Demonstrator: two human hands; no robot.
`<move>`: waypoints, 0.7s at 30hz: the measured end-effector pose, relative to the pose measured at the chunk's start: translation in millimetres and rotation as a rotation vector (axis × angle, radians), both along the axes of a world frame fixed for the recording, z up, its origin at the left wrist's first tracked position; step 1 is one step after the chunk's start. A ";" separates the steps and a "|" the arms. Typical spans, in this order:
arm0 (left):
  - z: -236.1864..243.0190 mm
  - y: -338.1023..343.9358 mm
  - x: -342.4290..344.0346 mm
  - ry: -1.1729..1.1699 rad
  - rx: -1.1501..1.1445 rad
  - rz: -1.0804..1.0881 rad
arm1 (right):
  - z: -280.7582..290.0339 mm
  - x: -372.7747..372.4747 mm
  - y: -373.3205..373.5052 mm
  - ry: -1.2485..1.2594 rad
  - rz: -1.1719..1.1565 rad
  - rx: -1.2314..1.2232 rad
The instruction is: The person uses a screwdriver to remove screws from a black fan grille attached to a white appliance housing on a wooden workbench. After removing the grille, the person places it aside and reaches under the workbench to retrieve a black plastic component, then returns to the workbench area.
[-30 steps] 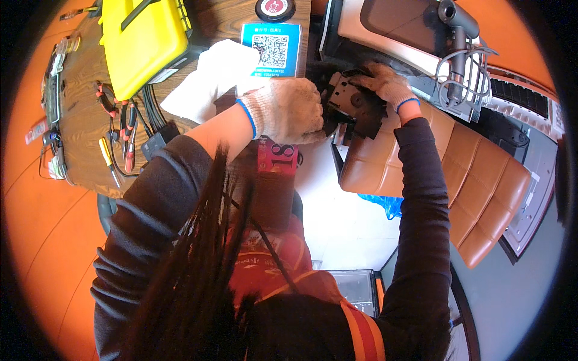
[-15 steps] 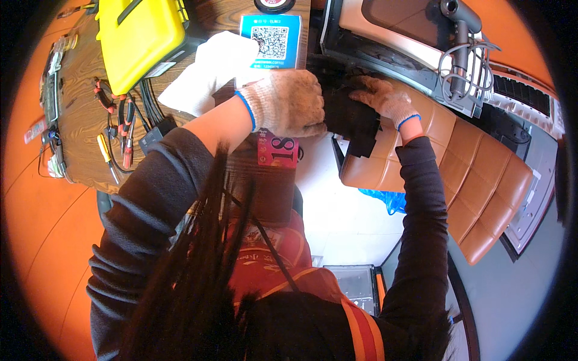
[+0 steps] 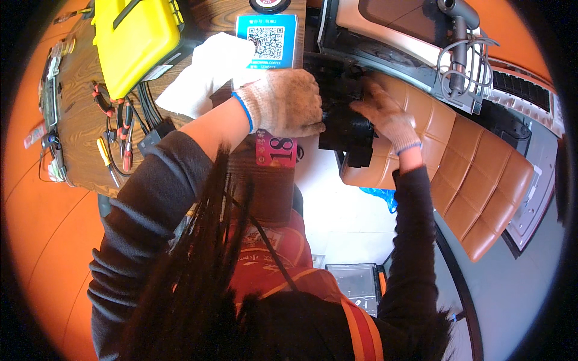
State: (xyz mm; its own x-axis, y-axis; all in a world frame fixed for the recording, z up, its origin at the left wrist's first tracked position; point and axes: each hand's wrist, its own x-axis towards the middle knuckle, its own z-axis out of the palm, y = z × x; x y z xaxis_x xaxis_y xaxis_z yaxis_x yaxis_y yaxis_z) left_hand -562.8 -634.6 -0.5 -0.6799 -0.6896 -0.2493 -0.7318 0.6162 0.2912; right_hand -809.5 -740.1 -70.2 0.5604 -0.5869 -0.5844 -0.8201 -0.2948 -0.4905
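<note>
My left hand (image 3: 285, 102), in a dirty white knit work glove with a blue cuff, is closed on the left end of a black plastic part (image 3: 344, 123). The part is blocky, with a tab jutting down toward me; its exact kind is not clear. My gloved right hand (image 3: 387, 117) rests against its right side, fingers bent over the edge and partly lost in shadow. Left of the part lies a white cloth (image 3: 201, 75), beside my left wrist. Beneath my left hand a pink card (image 3: 275, 150) lies on the dark wood table.
A yellow toolbox (image 3: 135, 48) stands at the far left, with pliers (image 3: 125, 120) and a screwdriver (image 3: 105, 153) near it. A blue sign with a square code (image 3: 267, 39) lies behind my left hand. To the right are a brown padded chair (image 3: 469, 174) and a large machine housing (image 3: 397, 54).
My right hand has slid down and slightly toward me along the black part, its fingers bending more. The part has tilted and its lower tab sits a little lower. My left hand barely moved.
</note>
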 end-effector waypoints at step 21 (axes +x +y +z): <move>1.9 -6.3 -0.3 -0.023 0.012 -0.068 | 7.8 2.7 124.0 -0.038 -0.756 -0.082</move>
